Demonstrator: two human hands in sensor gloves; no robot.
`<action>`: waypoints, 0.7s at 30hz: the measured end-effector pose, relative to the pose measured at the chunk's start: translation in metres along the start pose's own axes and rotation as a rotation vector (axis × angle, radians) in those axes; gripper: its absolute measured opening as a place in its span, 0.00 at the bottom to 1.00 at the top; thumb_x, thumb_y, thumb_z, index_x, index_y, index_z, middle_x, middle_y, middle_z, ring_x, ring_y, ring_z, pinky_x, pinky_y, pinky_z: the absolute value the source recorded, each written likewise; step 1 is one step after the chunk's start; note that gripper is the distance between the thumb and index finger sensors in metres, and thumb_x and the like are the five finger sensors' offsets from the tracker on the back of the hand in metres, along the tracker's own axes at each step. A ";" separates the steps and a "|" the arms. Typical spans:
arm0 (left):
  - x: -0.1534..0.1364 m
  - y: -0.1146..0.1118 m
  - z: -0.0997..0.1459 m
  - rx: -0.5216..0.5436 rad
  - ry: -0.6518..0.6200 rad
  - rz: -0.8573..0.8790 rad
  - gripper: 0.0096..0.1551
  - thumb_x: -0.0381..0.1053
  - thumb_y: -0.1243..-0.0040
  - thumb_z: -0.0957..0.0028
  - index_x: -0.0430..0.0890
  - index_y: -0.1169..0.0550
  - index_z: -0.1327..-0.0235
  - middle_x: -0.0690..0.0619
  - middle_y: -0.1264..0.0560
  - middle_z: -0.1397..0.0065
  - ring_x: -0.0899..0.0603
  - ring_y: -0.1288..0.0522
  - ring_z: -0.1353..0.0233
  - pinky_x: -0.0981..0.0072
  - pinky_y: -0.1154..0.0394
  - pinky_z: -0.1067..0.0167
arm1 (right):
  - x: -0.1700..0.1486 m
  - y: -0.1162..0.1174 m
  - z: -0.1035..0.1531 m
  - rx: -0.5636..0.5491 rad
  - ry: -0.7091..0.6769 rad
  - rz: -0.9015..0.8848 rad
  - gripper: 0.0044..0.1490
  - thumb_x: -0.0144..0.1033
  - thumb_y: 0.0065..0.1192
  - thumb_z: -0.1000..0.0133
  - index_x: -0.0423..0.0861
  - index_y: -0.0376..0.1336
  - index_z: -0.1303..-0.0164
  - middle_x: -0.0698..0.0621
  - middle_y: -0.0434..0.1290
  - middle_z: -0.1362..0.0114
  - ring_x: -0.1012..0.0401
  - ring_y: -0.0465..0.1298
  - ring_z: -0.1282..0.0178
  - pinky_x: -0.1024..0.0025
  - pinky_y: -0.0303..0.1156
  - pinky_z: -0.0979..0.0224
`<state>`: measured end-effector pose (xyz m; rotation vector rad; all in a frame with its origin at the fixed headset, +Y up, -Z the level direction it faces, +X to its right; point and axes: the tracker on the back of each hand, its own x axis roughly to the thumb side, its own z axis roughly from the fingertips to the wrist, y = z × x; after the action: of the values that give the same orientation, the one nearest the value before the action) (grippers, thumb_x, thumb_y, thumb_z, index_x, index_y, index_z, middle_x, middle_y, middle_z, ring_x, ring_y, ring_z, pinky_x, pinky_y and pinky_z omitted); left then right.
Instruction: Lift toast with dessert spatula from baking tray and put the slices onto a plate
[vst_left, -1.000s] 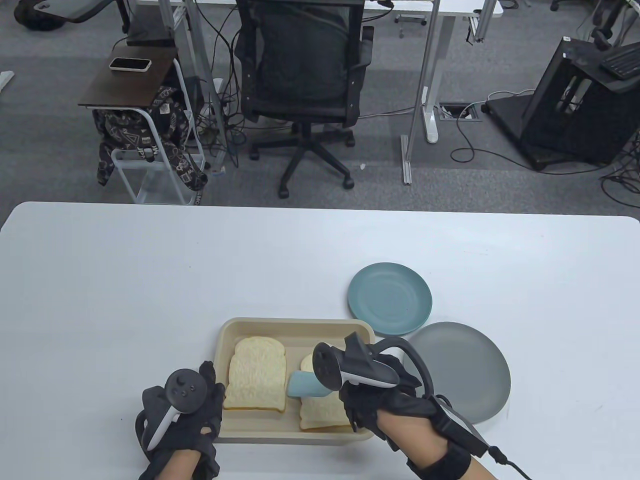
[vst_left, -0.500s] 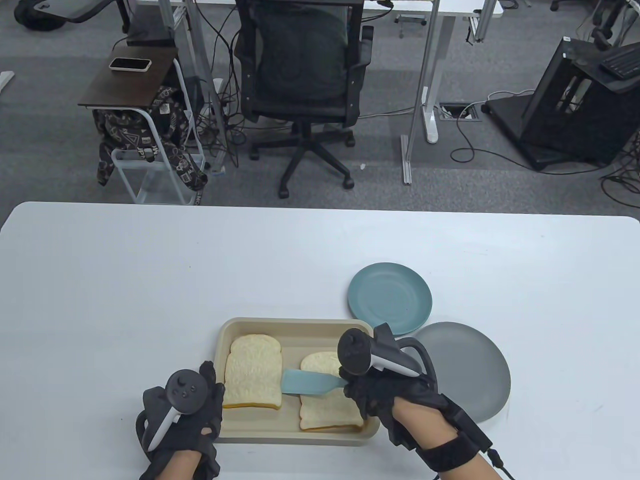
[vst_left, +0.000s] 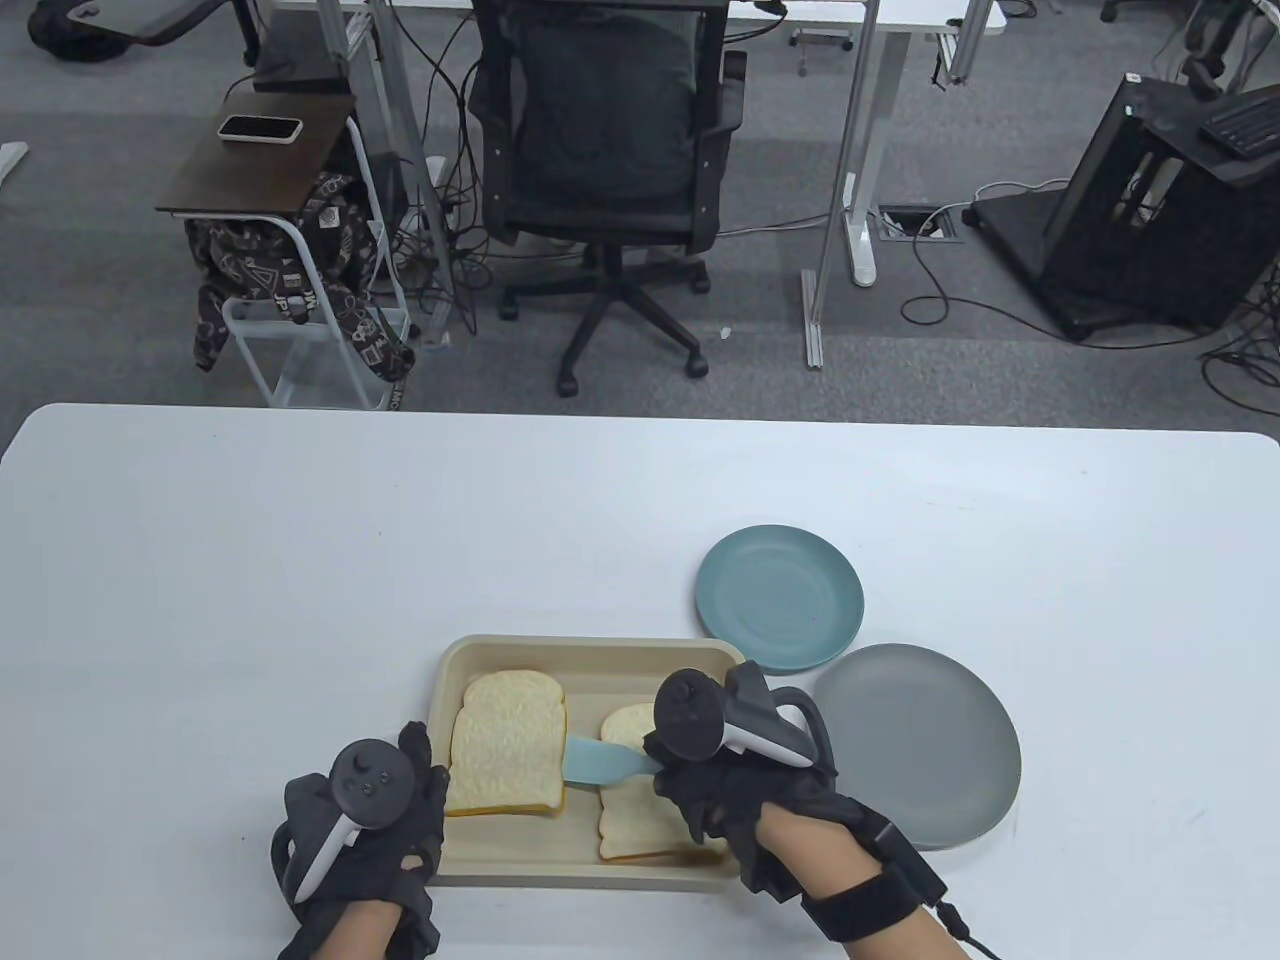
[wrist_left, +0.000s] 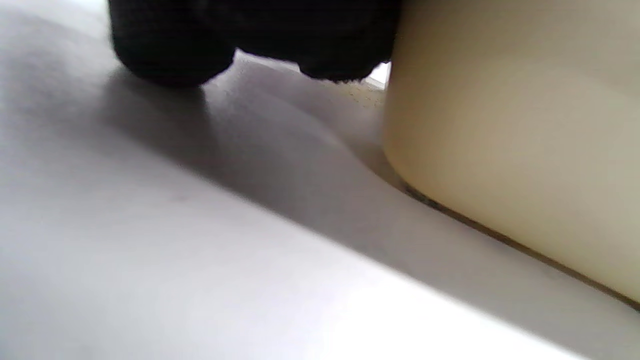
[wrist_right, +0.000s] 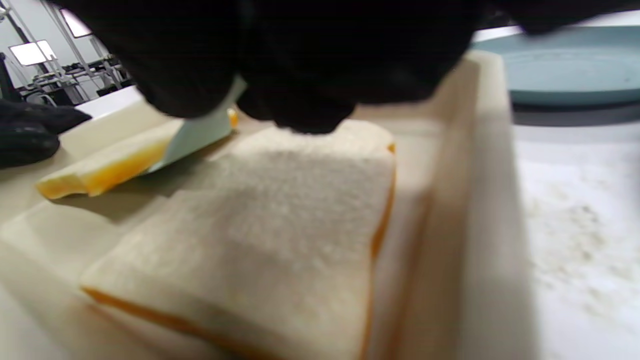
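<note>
We see the right hand (vst_left: 735, 800) curled around the handle of the light-blue dessert spatula (vst_left: 600, 760), whose blade reaches left over the right toast slice (vst_left: 640, 830) and tucks under the raised right edge of the left toast slice (vst_left: 505, 745). Both slices lie in the beige baking tray (vst_left: 590, 655), with the teal plate (vst_left: 780, 597) and the grey plate (vst_left: 925, 745) just beyond its right end. The left hand (vst_left: 365, 830) rests against the tray's left wall, though we cannot tell whether its fingers grip it.
</note>
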<state>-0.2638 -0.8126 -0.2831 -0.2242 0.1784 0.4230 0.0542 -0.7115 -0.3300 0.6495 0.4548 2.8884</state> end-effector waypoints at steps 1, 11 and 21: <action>0.000 0.000 0.000 0.001 -0.001 0.000 0.36 0.58 0.51 0.37 0.44 0.41 0.19 0.56 0.19 0.59 0.51 0.19 0.73 0.52 0.18 0.54 | 0.003 0.001 -0.002 -0.001 0.002 -0.007 0.33 0.46 0.66 0.54 0.49 0.69 0.38 0.47 0.82 0.58 0.62 0.80 0.82 0.68 0.81 0.88; 0.003 0.004 0.004 0.009 0.005 -0.002 0.36 0.58 0.52 0.37 0.45 0.41 0.19 0.56 0.19 0.59 0.51 0.19 0.73 0.52 0.18 0.54 | 0.021 0.011 -0.009 -0.054 -0.010 -0.015 0.33 0.46 0.66 0.53 0.49 0.69 0.37 0.47 0.82 0.59 0.62 0.80 0.82 0.69 0.81 0.88; 0.007 0.009 0.009 0.001 0.010 0.002 0.36 0.58 0.52 0.37 0.45 0.41 0.18 0.56 0.19 0.59 0.51 0.19 0.72 0.52 0.18 0.53 | 0.005 -0.007 0.018 -0.136 0.012 -0.065 0.33 0.47 0.66 0.54 0.49 0.70 0.38 0.47 0.82 0.60 0.63 0.80 0.83 0.71 0.80 0.90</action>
<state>-0.2605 -0.8004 -0.2777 -0.2247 0.1884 0.4242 0.0586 -0.6990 -0.3146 0.5854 0.2720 2.8331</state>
